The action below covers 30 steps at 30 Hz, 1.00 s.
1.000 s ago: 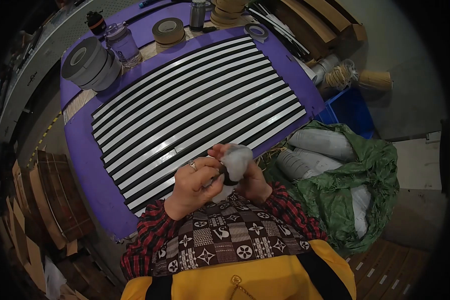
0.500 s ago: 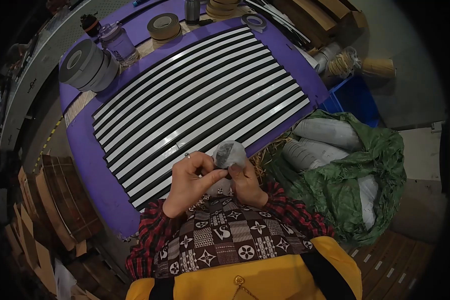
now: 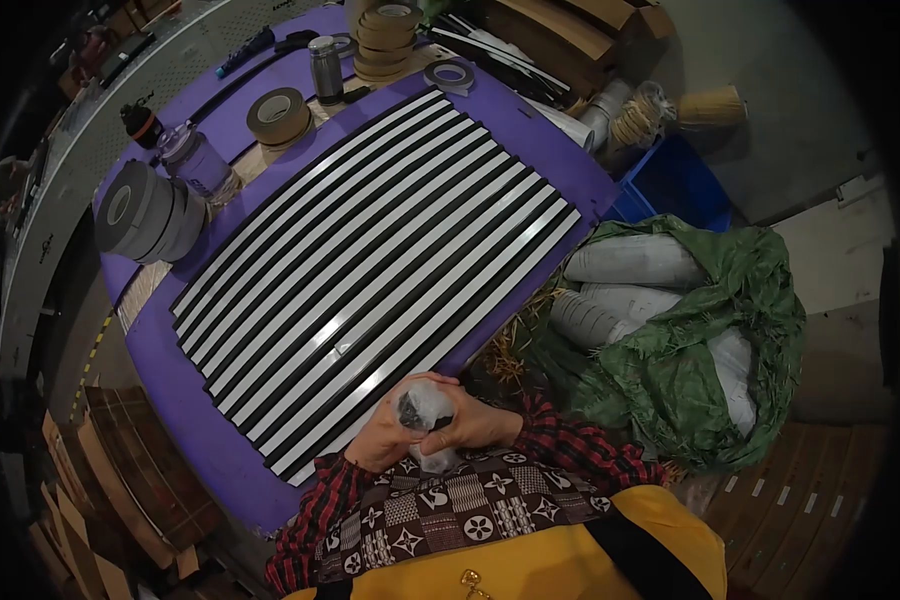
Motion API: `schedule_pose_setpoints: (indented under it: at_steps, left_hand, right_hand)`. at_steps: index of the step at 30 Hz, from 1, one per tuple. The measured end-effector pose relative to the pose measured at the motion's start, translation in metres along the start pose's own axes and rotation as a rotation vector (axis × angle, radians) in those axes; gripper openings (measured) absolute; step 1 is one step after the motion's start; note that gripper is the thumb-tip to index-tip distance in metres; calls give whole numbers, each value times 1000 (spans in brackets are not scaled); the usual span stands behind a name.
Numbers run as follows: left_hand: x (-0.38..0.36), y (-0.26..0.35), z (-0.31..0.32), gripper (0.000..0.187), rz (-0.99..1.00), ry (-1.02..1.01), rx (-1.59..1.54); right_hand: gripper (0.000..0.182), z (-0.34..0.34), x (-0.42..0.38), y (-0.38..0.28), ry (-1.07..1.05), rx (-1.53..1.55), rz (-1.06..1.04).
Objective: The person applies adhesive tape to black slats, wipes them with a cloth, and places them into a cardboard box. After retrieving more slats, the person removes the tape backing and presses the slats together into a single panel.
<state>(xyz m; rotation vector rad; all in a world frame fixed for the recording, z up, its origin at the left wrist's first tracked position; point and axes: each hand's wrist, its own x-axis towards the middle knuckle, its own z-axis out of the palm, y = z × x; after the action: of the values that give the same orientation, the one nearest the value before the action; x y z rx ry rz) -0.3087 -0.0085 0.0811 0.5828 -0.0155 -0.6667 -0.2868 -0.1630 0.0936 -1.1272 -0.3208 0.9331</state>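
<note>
Can find at the lower middle of the frame a plastic-wrapped bundle (image 3: 425,402), held just above the patterned cloth (image 3: 425,515), near the lower end of the black-and-white strips (image 3: 360,280). Looks light, soft and crumply, with something dark inside; by the shine of the film, probably a little slippery and easy to tear. Cannot tell the hardness of the dark part. Better to take hold at both sides, with flat finger pads and gentle pressure, not by loose film alone. Grasped at its left side by the left hand (image 3: 375,438), with palm turned inward, and at its right side by the right hand (image 3: 482,425), with thumb laid toward the front. Cannot see well the fingers behind, nor judge the force of squeezing. Turned toward each other, close together, with forearms in checked sleeves (image 3: 585,450) reaching in from below. Farther outward, can see grey tape rolls (image 3: 125,208) at the upper left, on the purple table (image 3: 160,365), and a green sack (image 3: 660,385) at the right.
</note>
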Motion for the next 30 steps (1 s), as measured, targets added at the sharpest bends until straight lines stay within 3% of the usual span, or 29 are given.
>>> schedule_pose_setpoints:
  at_steps: [3,5,7,8,10,13,15,16,17,20,22,23,24,25,28,29,30]
  left_hand:
    - [4,1,-5,67,-31,53,-65]
    - [7,9,-15,59,-40,39,295]
    - [17,9,-21,52,-79,58,338]
    - [24,7,-23,50,-67,61,337]
    - [39,6,-25,50,-41,155,273]
    - [67,-11,-42,49,89,82,74]
    - [83,-21,-42,46,138,176,-89]
    - [91,-21,-37,43,175,226,-237]
    - [97,-18,-33,36,308,305,-251]
    - [85,-35,-62,31,310,860,108]
    - [64,-63,-84,25,322,1295,633]
    - [56,-68,-91,26,360,1422,936]
    - [50,-68,-99,27,397,1544,1255]
    - [50,-60,-101,28,385,1572,1327]
    - [47,-30,-134,34,377,1622,1692]
    - [50,-9,-142,36,335,1628,1806]
    - [54,11,-150,38,350,1633,1821]
  right_hand:
    - [60,-10,-1,6,-62,-29,0]
    - [54,-19,3,12,-139,-71,5]
    - [42,-24,1,6,-36,-246,-101]
    - [40,-32,3,6,-18,-138,-58]
    - [41,-50,11,1,-36,-126,1]
    - [43,-87,29,-9,-69,-258,-1]
    - [46,-124,35,-22,-177,-314,-57]
    - [44,-138,35,-36,-174,-221,35]
    - [41,-158,36,-36,-132,-318,-19]
    - [38,-246,48,-46,190,-751,-145]
    - [45,-312,62,-65,657,-968,-70]
    - [45,-318,64,-76,669,-994,-75]
    - [50,-313,71,-80,664,-1207,-128]
    - [57,-302,77,-77,659,-1411,-175]
    - [70,-235,116,-41,351,-1412,-275]
    - [68,-210,138,-31,335,-1524,-519]
    - [63,-176,159,-44,202,-1492,-353]
